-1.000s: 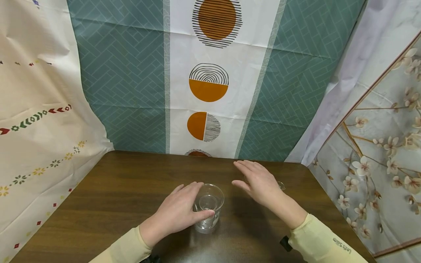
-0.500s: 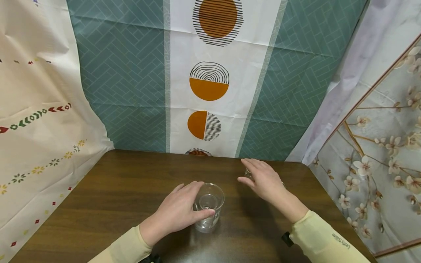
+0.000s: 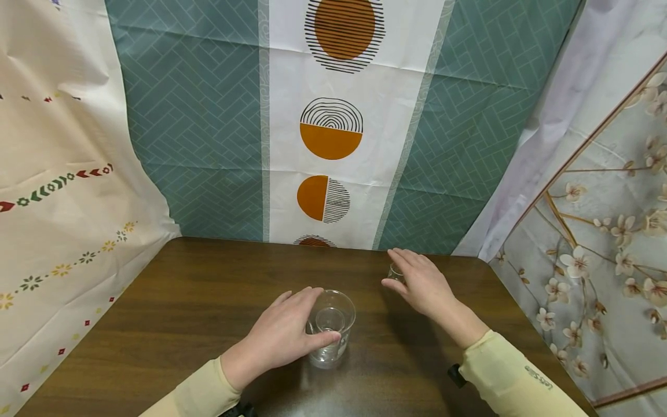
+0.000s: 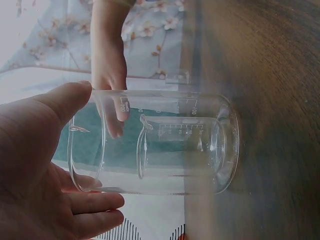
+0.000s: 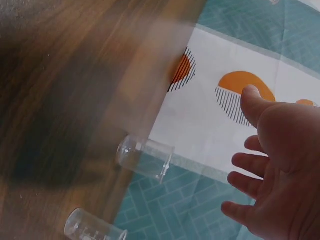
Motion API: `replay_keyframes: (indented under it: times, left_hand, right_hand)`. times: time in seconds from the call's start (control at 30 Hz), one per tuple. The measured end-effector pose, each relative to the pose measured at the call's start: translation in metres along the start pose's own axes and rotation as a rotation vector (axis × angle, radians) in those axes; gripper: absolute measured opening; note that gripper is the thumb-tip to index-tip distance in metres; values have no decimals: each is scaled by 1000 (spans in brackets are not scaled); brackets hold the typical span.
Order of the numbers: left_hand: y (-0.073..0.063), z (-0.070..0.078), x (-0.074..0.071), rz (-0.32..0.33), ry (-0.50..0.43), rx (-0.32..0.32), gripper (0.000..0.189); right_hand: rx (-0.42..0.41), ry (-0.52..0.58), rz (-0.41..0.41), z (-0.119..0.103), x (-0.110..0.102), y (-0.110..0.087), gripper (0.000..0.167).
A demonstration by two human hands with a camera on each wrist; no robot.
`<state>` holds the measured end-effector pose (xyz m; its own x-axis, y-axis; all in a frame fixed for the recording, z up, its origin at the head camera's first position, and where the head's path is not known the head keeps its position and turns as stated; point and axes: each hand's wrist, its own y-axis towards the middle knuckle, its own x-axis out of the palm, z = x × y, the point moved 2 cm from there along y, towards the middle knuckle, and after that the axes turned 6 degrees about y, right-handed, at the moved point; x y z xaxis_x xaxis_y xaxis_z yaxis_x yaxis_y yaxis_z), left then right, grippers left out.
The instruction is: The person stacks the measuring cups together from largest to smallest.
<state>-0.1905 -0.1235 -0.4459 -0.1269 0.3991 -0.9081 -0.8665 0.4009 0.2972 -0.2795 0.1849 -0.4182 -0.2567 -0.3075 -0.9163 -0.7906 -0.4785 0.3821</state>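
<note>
A large clear glass beaker point(image 3: 341, 349) with printed markings stands upright on the brown table. Nested inside it is a smaller graduated beaker point(image 4: 175, 150), upright. My left hand point(image 3: 281, 330) holds the large beaker by its upper part, thumb on the near side and fingers round the far side. Toward the back right, my right hand point(image 3: 421, 284) hovers with relaxed, spread fingers and holds nothing. A small clear beaker point(image 5: 145, 155) stands just beyond its fingers, mostly hidden by that hand in the head view. Another small glass vessel point(image 5: 92, 227) shows in the right wrist view.
The brown wooden table point(image 3: 208, 278) ends at a hanging teal and white cloth point(image 3: 208, 145) at the back. A pale patterned cloth point(image 3: 68, 202) borders the left, and a floral cloth point(image 3: 599, 278) the right.
My right hand has moved a little to the right, and the small beaker behind it has come partly into view. The left hand and the nested beakers have stayed in place.
</note>
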Motion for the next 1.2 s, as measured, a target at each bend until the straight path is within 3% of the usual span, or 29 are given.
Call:
replay_keyframes:
  times: [1.2]
  left_hand:
    - [0, 0, 1, 3, 1, 2, 89]
  right_hand:
    - [126, -20, -101, 35, 20, 12, 78]
